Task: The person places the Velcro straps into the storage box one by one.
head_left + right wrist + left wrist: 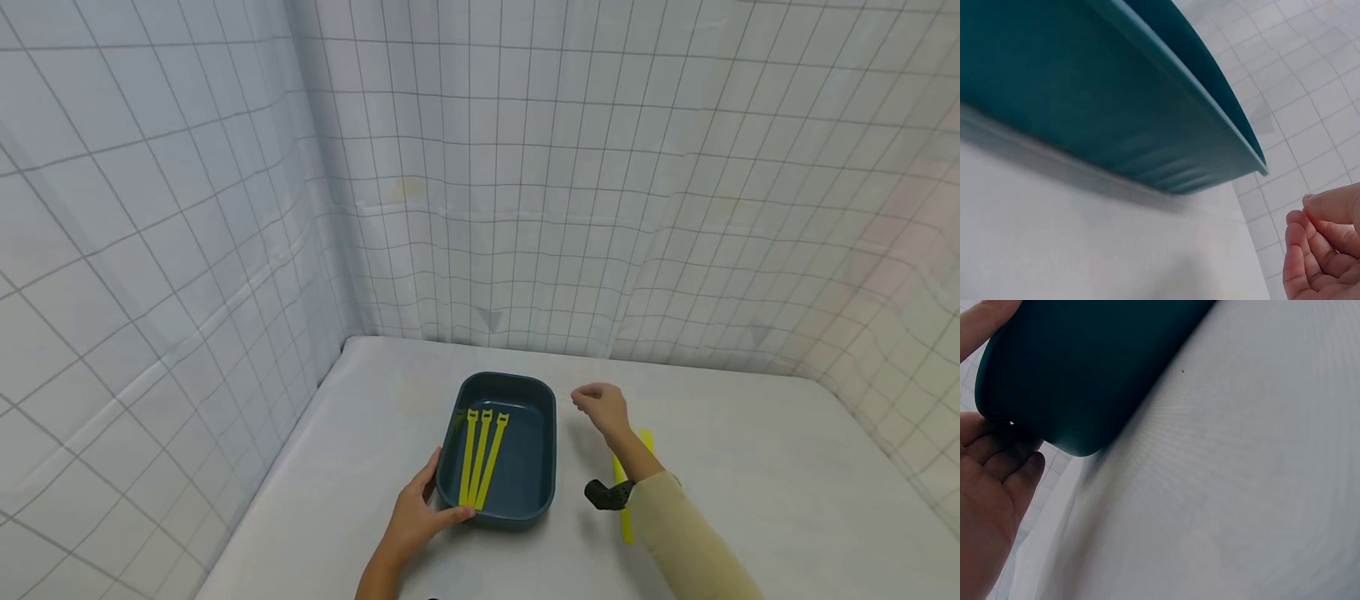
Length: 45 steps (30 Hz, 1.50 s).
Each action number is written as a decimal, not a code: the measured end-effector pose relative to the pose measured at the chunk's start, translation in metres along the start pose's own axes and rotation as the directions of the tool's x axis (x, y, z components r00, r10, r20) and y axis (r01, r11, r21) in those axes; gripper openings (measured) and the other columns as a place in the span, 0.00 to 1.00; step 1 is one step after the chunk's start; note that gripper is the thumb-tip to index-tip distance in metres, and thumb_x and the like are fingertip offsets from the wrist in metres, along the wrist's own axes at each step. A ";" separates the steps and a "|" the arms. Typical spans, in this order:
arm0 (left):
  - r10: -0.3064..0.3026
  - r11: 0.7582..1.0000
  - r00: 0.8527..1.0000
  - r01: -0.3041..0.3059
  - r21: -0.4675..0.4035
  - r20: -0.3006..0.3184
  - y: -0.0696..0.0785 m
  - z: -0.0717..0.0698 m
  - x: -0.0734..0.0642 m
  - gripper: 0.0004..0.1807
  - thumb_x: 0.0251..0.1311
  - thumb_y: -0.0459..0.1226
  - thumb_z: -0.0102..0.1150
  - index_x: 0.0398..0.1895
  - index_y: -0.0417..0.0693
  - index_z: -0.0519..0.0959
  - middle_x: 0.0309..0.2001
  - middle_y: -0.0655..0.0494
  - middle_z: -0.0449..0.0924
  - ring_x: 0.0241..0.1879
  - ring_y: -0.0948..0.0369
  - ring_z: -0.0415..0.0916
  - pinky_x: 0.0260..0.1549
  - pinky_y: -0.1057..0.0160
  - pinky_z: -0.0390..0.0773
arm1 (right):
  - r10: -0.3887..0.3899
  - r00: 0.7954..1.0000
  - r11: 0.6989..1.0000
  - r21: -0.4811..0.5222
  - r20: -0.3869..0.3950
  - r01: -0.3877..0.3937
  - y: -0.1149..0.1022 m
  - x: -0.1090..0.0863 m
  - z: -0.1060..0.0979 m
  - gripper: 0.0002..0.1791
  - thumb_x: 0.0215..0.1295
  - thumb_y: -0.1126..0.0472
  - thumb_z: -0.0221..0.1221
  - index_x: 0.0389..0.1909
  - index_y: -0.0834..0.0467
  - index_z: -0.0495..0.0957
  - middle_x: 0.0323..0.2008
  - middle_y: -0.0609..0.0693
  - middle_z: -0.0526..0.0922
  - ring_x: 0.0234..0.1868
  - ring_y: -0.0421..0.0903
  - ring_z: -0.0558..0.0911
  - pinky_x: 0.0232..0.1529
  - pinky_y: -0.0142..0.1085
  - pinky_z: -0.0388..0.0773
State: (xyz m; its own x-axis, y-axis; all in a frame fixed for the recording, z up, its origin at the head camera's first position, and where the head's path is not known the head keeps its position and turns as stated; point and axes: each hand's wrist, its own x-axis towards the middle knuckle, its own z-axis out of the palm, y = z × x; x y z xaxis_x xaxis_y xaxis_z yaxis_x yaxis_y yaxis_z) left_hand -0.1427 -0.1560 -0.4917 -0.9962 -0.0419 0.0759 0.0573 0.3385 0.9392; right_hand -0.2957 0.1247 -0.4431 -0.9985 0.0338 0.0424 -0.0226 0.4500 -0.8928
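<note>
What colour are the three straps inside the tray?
Yellow straps, seen best in the head view, lying in the dark teal tray.

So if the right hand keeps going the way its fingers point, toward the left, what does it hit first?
Probably the right rim of the teal tray. The right hand, fingers loosely curled and holding nothing, hovers just right of the tray's far corner. Its height is unclear, so it might pass over the rim.
</note>
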 end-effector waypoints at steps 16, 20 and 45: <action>-0.032 0.999 0.999 0.033 0.033 -0.024 -0.002 0.001 -0.001 0.56 0.38 0.46 0.75 0.69 0.38 0.54 0.67 0.42 0.56 0.64 0.47 0.55 0.58 0.51 0.62 | 0.016 0.999 0.996 -0.090 -0.051 -0.020 0.026 -0.002 -0.021 0.12 0.59 0.63 0.58 0.38 0.69 0.79 0.35 0.59 0.82 0.37 0.53 0.79 0.38 0.41 0.78; -0.043 0.999 0.999 0.043 0.032 -0.025 -0.002 0.000 -0.002 0.56 0.37 0.47 0.75 0.69 0.39 0.54 0.67 0.42 0.56 0.64 0.47 0.55 0.58 0.51 0.63 | -0.009 0.997 0.987 -0.161 -0.078 -0.004 0.035 -0.004 -0.026 0.10 0.57 0.66 0.59 0.35 0.70 0.80 0.32 0.59 0.81 0.35 0.54 0.78 0.34 0.41 0.76; -0.002 1.000 1.000 0.002 0.009 -0.005 0.003 0.000 -0.001 0.55 0.39 0.44 0.75 0.69 0.37 0.53 0.67 0.43 0.55 0.65 0.49 0.54 0.59 0.53 0.62 | -0.005 0.994 0.968 -0.249 -0.108 -0.022 0.067 -0.002 -0.033 0.11 0.54 0.70 0.62 0.38 0.72 0.78 0.30 0.58 0.80 0.31 0.52 0.78 0.31 0.38 0.78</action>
State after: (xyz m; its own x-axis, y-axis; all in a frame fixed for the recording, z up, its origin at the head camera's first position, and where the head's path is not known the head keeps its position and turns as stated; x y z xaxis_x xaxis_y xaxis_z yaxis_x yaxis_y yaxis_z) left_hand -0.1414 -0.1546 -0.4891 -0.9960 -0.0472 0.0762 0.0552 0.3471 0.9362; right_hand -0.2933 0.1846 -0.4881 -0.9873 0.1273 0.0949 0.0123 0.6571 -0.7537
